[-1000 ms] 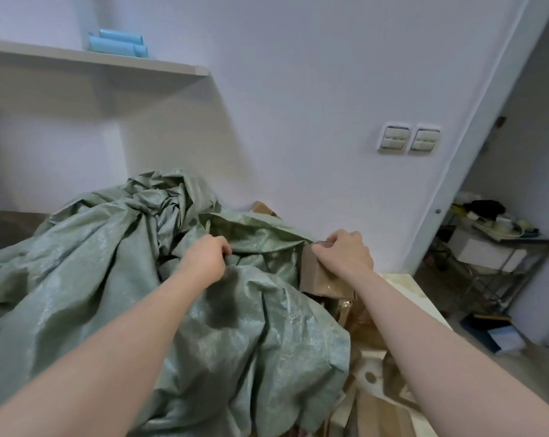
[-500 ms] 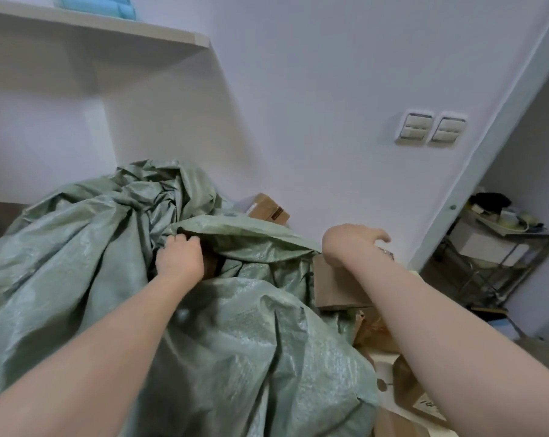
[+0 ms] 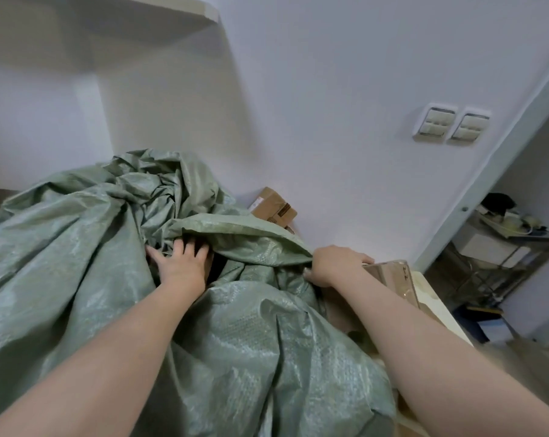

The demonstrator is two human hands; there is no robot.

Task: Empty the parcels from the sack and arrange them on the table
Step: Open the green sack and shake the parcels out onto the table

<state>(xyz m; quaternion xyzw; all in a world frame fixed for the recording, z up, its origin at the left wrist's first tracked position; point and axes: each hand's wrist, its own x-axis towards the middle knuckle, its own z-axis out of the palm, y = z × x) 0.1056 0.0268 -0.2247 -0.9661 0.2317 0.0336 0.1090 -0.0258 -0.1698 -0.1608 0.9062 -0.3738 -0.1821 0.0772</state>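
Two grips; left grip (image 3: 182, 263) open, fingertips hidden in sack (image 3: 78, 247); right grip (image 3: 336, 266) clasps half-covered parcel (image 3: 393, 275).

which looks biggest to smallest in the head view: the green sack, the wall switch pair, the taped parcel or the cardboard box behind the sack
1. green sack, by far
2. wall switch pair
3. taped parcel and cardboard box: these look alike and both are partly hidden, so they are not ranked
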